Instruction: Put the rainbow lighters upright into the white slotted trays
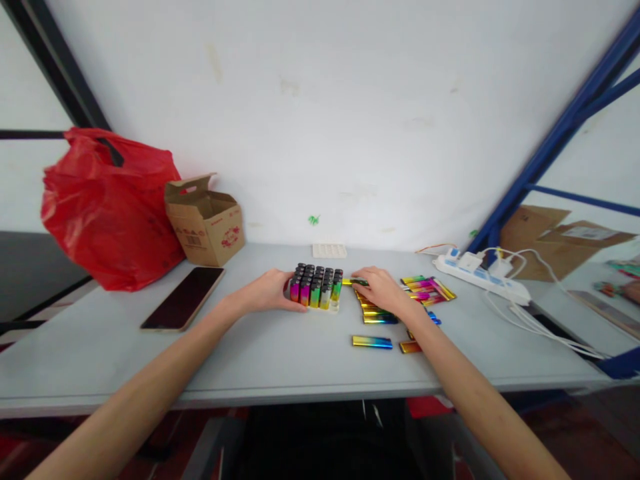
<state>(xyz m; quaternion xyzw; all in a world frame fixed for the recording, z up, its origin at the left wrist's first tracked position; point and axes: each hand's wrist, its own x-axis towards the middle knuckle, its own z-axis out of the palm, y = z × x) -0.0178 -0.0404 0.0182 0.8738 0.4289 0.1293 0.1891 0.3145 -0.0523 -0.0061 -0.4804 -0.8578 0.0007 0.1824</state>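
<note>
about twenty upright metallic rainbow-coloured lighters with black tops (315, 295) stand in rows in a small white plastic tray (334, 309), so i judge that filling it is mostly done; only its near right corner shows an unfilled spot. your left hand (270, 291) is spread wide around the tray's left end, thumb along the near side and fingers behind, seemingly steadying it. your right hand (383, 290), just right of the tray, has its fingers narrow on a slim yellow-ended lighter (347, 282), the yellow end pointing at the tray; how firm that pinch is, i cannot tell. what is left lies loose to the tray's right: gold-and-blue metallic lighters (379, 319) partly under your hand, pink-and-gold metallic lighters (430, 291) farther off, and one yellow-to-blue metallic lighter (371, 342) nearer you. your forearm covers some, so you have no sure count. beyond the tray lies a flat cream slotted tray (329, 251), holding no upright lighters.
</note>
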